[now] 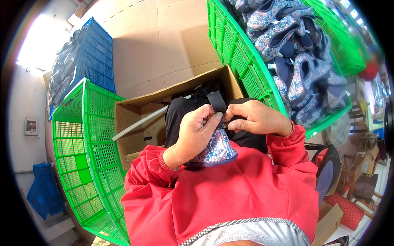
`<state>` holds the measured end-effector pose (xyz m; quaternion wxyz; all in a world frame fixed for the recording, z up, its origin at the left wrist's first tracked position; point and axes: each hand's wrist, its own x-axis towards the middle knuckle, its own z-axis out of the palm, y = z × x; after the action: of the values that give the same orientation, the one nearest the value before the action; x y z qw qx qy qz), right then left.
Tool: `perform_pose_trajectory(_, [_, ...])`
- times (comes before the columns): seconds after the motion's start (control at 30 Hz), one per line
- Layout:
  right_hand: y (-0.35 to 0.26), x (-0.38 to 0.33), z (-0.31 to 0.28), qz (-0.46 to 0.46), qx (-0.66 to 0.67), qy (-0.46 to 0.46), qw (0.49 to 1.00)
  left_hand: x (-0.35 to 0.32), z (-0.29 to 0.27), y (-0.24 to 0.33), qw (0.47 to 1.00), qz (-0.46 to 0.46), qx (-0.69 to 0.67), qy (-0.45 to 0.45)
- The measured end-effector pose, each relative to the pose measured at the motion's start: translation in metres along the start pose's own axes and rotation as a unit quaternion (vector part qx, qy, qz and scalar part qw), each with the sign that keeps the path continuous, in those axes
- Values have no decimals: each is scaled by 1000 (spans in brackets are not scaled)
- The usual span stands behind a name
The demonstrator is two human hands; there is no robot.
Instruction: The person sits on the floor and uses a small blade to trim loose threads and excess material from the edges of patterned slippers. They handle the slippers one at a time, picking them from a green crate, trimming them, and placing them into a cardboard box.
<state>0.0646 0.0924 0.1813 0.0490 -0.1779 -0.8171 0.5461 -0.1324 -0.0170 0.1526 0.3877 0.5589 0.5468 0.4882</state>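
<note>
Head view: loose pinch could drop the shoe (216,148)

It lies over the lap (255,141). Left fingers (204,111) pinch its dark band (217,102); whether the right fingers (240,110) pinch too, I cannot tell. Slack pressure might let it slide toward the carton (164,93) beyond.

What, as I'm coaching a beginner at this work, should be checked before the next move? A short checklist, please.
1. Left hand closed on the floral shoe: ok.
2. Right hand gripping too: cannot tell; it is close by, fingers bent.
3. Dark strip showing above the fingers: ok.
4. Strip joined to the shoe: cannot tell; the hands hide its lower end.
5. Carton opening unobstructed: not ok; a white rod lies across it.
6. Room in the right crate: not ok; heaped with shoes.
</note>
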Motion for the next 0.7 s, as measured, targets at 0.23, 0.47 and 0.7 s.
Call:
perform_pose_trajectory(0.23, [13,-8,-1,16,26,23,999,-2,-2,-16,959,-128,-254,15])
perform_pose_trajectory(0.47, [18,-8,13,3,144,157,977,-6,-10,-8,881,-142,-438,113])
perform_pose_trajectory(0.7, [53,31,59,-12,330,287,899,-10,-19,-1,905,-123,-397,94])
